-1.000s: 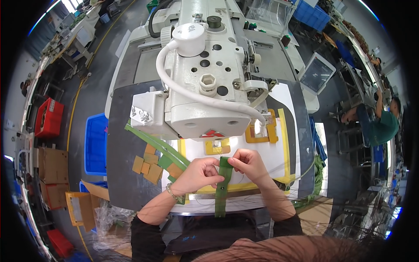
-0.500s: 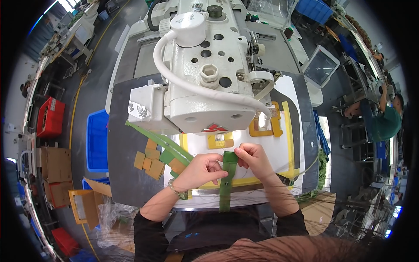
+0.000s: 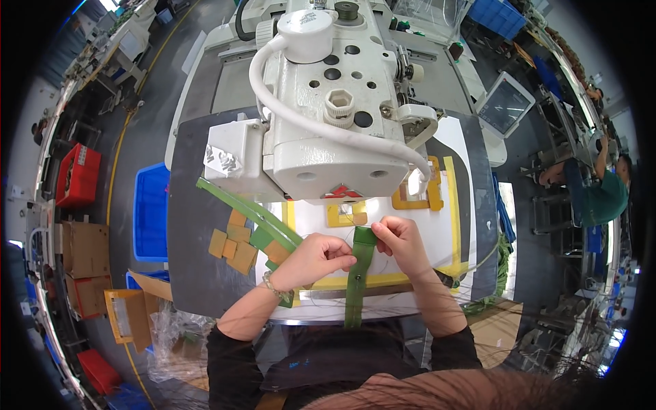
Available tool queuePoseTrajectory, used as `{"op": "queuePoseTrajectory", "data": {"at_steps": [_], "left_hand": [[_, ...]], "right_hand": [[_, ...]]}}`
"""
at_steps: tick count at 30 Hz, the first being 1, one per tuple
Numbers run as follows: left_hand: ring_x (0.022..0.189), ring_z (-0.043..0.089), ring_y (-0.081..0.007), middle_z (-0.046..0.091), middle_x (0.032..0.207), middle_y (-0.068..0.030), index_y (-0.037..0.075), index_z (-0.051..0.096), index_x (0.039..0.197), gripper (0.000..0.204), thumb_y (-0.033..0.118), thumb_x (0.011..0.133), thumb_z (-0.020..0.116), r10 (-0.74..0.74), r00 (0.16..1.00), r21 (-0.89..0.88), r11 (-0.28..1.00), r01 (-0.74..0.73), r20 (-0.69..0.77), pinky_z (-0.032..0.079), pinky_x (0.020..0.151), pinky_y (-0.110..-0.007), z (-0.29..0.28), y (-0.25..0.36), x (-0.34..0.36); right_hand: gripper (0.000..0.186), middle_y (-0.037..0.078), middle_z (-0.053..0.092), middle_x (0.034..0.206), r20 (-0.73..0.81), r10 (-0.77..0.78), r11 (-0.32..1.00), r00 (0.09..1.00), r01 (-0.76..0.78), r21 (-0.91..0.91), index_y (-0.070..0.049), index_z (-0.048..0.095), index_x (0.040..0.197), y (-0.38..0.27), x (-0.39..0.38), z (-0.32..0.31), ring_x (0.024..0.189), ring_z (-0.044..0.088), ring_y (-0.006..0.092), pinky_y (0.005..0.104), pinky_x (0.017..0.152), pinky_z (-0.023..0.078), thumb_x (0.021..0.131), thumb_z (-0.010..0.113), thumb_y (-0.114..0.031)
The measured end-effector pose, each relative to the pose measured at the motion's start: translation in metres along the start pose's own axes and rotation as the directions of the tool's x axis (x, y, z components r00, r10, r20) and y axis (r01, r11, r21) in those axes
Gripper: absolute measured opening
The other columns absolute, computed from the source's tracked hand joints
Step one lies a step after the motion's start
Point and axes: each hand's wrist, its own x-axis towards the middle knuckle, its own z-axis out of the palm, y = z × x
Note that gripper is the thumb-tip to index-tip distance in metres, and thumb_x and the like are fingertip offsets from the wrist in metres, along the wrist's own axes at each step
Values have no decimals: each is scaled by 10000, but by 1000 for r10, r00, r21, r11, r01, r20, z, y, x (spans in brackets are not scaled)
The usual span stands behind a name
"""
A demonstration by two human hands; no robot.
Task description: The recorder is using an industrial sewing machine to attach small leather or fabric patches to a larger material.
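Observation:
A green webbing strap [image 3: 356,287] with a small metal stud hangs down over the table's front edge. Its top end is folded into a darker green band [image 3: 365,236]. My right hand [image 3: 402,240] pinches that folded end at its right corner between thumb and fingers. At the strap's left edge, my left hand [image 3: 313,261] is closed, thumb and curled fingertips against the webbing. Left of it, a second green strap [image 3: 256,217] lies slantwise on the table. Just beyond my hands, a yellow-edged clamp plate [image 3: 347,214] sits under the white sewing machine head [image 3: 335,160].
Tan and green patches [image 3: 232,242] lie on the table's left. A second yellow frame [image 3: 418,186] is right of the machine head. A blue bin [image 3: 151,213] stands to the left, a control screen [image 3: 507,104] to the right. Another person [image 3: 607,195] sits far right.
My left thumb has shifted up along the strap's edge, and those fingers are more curled. The strap's folded end and my right hand sit slightly higher. The whole view has tilted a little.

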Motion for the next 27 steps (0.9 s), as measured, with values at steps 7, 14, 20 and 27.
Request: {"op": "queuePoseTrajectory", "data": {"at_steps": [7, 14, 20, 27], "left_hand": [[723, 476, -130, 492, 745, 20, 72, 641, 756, 149, 193, 779, 725, 259, 963, 386, 897, -213, -70, 365, 715, -275, -1, -4, 1], [955, 499, -161, 577, 892, 40, 102, 623, 787, 144, 217, 786, 711, 276, 960, 401, 885, -235, -46, 246, 951, -382, -1, -2, 3], [1004, 505, -149, 632, 901, 32, 103, 636, 810, 145, 239, 817, 684, 189, 981, 338, 921, -195, 50, 256, 983, -363, -5, 0, 0], [1008, 483, -244, 657, 895, -25, 90, 675, 865, 191, 274, 813, 689, 112, 992, 306, 944, -124, 58, 352, 940, -353, -6, -7, -2]], "right_hand": [[307, -13, 523, 556, -2, -5, 1000, 1000, 5, -3, -72, 538, 668, 2, 1, 1, 466, 405, 22, 178, 424, 289, 931, 577, -226], [302, -13, 519, 554, 1, 2, 1000, 1000, -2, 11, -69, 539, 668, 1, 1, 0, 466, 396, 23, 180, 425, 283, 932, 576, -211], [314, -23, 513, 548, 20, -18, 999, 1000, 17, 39, -69, 547, 660, -1, -2, 0, 473, 388, 17, 184, 430, 274, 927, 587, -229], [320, -31, 512, 538, 6, -16, 1000, 1000, 16, 1, -67, 559, 657, -1, -5, 1, 475, 385, 13, 187, 430, 266, 920, 601, -245]]}}
